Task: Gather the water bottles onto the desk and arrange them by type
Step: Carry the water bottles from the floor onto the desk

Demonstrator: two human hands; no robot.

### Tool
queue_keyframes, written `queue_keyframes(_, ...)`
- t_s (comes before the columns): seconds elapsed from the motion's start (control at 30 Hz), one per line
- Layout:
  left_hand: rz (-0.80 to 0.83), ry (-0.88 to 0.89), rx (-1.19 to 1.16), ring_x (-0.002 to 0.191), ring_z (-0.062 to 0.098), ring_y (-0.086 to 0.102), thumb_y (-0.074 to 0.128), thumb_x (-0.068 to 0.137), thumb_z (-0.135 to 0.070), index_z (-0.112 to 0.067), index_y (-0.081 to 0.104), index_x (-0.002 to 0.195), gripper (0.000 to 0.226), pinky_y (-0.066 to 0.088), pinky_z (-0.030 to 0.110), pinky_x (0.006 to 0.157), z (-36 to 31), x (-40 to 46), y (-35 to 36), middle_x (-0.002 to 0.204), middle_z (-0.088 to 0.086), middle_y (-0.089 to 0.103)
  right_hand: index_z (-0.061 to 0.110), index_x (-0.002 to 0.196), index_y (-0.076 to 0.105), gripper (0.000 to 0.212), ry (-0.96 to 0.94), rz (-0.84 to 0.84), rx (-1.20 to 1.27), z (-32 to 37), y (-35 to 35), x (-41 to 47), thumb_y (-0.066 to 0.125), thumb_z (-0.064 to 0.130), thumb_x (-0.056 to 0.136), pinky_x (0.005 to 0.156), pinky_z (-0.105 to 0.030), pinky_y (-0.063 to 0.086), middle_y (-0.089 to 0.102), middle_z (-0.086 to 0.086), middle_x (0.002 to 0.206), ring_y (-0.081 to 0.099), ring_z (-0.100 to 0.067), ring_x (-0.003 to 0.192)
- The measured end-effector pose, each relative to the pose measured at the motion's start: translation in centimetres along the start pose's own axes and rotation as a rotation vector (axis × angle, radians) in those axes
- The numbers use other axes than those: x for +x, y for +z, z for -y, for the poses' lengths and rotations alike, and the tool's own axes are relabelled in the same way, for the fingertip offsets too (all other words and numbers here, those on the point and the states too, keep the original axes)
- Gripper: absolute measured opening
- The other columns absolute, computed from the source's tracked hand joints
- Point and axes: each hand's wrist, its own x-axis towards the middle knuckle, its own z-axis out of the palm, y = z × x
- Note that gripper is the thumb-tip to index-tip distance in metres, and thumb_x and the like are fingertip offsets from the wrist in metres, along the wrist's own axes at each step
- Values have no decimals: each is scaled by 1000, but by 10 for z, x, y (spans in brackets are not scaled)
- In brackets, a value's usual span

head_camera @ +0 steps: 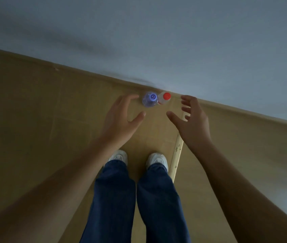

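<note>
Against the wall [191,41], down on the cardboard floor [33,120], two bottles stand upright and touching: a purple-cap bottle [150,99] on the left and a red-cap bottle [164,98] on the right, seen almost straight from above so that little besides their caps and shoulders shows. Their different caps suggest two types, which matters for the sorting later; how full each is cannot be told.

Only the head view is given. It looks down past both outstretched arms. The left hand [121,118] hangs just beside the purple-cap bottle, fingers spread wide and lightly curved, thumb apart, holding nothing. The right hand [191,118] hangs near the red-cap bottle, a little farther off, fingers also fanned wide and empty. Neither hand touches a bottle. Each seems to be opened to the width of a bottle body, one hand per bottle, probably so both can be taken in a single stoop.

Below the hands, two white shoes [156,159] and blue trouser legs [114,199] stand squarely before the bottles, with a pale strip [177,151] running along the floor beside the right shoe.

No desk is in sight, so the gathering step is likely at its start here: the bottles are not yet lifted. Because they touch, closing on one may tip its neighbour.
</note>
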Motion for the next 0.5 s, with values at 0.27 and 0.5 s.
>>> queue_keyframes(0.27,84,91,37,116,-1,40,72,88,-23,-12,46,140,59,27,-4,87,108,57,101,136,0,52,17,146,33,79,31,-118,-51,-130,92,82,79,27,82,104,-43,45,43,-3,145,47,-20,129)
queue_keyframes(0.5,136,201,-107,110,-3,53,80,80,-13,-3,41,131,65,41,6,91,160,117,171,125,2,50,14,142,35,78,-49,-86,16,-192,133,162,79,20,78,91,-18,47,51,4,132,53,0,109)
